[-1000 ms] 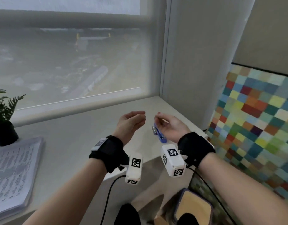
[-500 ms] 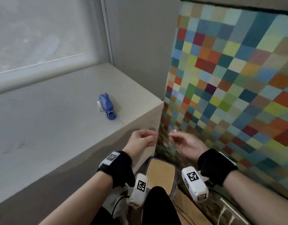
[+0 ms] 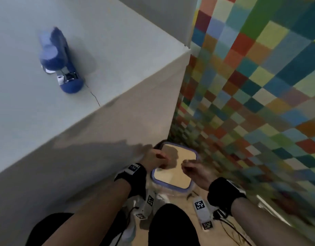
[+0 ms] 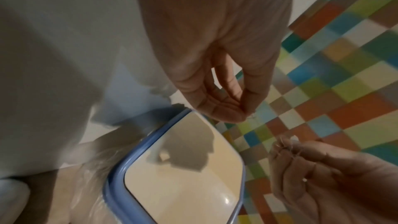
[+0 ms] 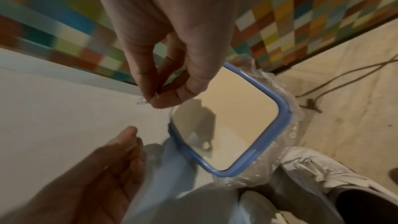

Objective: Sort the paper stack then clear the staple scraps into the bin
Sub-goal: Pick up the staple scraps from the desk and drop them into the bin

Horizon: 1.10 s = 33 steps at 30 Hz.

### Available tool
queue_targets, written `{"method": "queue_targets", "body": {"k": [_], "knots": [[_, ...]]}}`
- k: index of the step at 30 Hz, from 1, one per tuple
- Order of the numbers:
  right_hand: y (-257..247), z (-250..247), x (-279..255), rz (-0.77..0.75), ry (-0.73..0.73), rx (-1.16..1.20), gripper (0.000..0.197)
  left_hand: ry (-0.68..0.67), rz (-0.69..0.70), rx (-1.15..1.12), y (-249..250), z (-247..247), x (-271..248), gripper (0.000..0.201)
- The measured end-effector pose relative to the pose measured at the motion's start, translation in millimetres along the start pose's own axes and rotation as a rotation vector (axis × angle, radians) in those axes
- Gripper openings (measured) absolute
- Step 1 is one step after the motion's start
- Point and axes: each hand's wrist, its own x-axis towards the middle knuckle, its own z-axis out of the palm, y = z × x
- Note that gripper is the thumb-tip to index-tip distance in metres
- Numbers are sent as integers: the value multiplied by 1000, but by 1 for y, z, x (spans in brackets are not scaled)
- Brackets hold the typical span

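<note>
A bin with a blue rim [image 3: 154, 176] and a clear liner stands on the floor beside the counter. My left hand [image 3: 163, 157] hovers over its near-left corner, with thumb and fingers pinched on tiny staple scraps [image 4: 252, 117]. My right hand [image 3: 185, 166] is over the bin's right side and pinches thin bent staple scraps [image 5: 146, 101] at its fingertips. The wrist views show the bin rim [image 4: 116, 176] [image 5: 284, 108] just under both hands, with a small pale scrap lying inside. The paper stack is out of view.
A blue stapler [image 3: 59, 63] lies on the pale counter [image 3: 117, 50], whose front face drops to the floor left of the bin. A multicoloured checkered wall [image 3: 259, 86] rises on the right. Cables [image 5: 344, 74] trail on the floor.
Both hands have dropped from counter height to just over the bin's opening, still pinched. The head view has swung down from the window ledge to the bin.
</note>
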Motion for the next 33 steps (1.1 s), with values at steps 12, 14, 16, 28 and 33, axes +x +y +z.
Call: {"method": "queue_targets", "body": {"k": [12, 14, 16, 28, 33], "knots": [[46, -19, 63, 77, 268, -116, 20, 69, -68, 311, -70, 31, 53, 22], [50, -23, 69, 92, 310, -190, 32, 87, -19, 377, -71, 33, 55, 23], [50, -20, 68, 103, 323, -300, 34, 76, 2, 427, -70, 33, 57, 24], [45, -18, 64, -71, 472, -1020, 22, 40, 2, 698, -71, 30, 61, 24], [49, -13, 64, -118, 491, -1056, 10, 85, 8, 648, -71, 29, 62, 22]]}}
